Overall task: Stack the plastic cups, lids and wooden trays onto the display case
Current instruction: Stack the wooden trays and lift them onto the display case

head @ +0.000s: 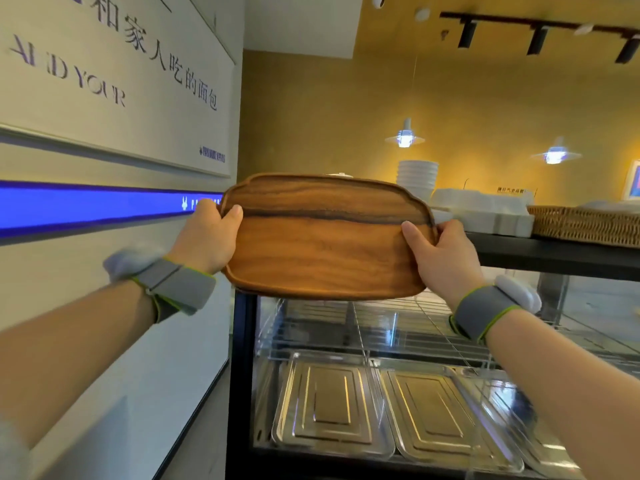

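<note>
head view faces forward, close above the display case (554, 252).

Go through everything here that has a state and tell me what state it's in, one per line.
Wooden tray: held in the air, tilted toward the camera, not yet on the case.
Left hand: gripping the tray's left edge.
Right hand: gripping the tray's right edge.
Display case: black top holds white stacks and a basket.
Metal trays: inside the case, empty.
Pendant lamps: lit.
Wicker basket: resting on the case top.

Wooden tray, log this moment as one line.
tray: held tilted, above case top | left hand: gripping | right hand: gripping | not yet placed
</note>
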`<control>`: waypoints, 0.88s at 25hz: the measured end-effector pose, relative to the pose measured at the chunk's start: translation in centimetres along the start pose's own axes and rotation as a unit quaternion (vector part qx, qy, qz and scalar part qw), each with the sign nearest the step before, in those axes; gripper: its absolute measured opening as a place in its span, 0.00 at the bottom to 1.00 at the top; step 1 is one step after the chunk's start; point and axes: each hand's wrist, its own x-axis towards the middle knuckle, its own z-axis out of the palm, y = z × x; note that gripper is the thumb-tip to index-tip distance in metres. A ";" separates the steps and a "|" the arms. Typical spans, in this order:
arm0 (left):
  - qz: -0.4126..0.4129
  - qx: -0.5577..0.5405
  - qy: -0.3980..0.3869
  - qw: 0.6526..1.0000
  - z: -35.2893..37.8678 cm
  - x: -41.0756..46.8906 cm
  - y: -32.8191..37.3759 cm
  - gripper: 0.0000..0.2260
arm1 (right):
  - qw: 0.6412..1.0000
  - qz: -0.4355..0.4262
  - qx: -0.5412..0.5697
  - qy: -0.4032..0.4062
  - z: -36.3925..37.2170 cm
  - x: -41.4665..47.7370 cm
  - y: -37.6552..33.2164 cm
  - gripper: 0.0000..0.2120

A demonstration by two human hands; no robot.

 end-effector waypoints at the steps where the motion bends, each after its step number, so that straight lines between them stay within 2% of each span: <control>1: -0.007 0.017 -0.010 1.000 -0.3 1.6 0.4 0.20 | 1.000 0.010 -0.006 -0.005 0.2 1.0 -1.0 0.25; 4: -0.034 0.057 -0.055 0.996 -0.9 6.7 1.4 0.23 | 0.998 0.053 -0.021 -0.009 1.4 4.4 -3.6 0.27; 6: -0.047 0.073 -0.113 0.990 -0.7 8.3 2.2 0.21 | 0.995 0.087 -0.036 -0.032 1.4 5.7 -4.4 0.28; 8: -0.062 0.024 -0.181 0.981 -0.4 9.9 2.3 0.15 | 0.991 0.120 -0.039 -0.049 2.1 6.8 -5.0 0.28; 10: -0.101 -0.028 -0.219 0.970 -0.1 11.0 2.0 0.10 | 0.986 0.153 -0.022 -0.067 2.7 7.5 -5.6 0.23; 13: -0.164 -0.091 -0.211 0.959 0.4 11.8 1.6 0.09 | 0.977 0.198 0.003 -0.080 2.6 8.1 -6.5 0.17; 18: -0.188 -0.164 -0.221 0.943 0.7 13.2 0.9 0.07 | 0.966 0.236 0.032 -0.103 3.6 8.7 -7.1 0.16; 22: -0.209 -0.231 -0.250 0.917 0.6 13.6 0.7 0.11 | 0.948 0.285 0.060 -0.128 4.0 8.9 -7.3 0.12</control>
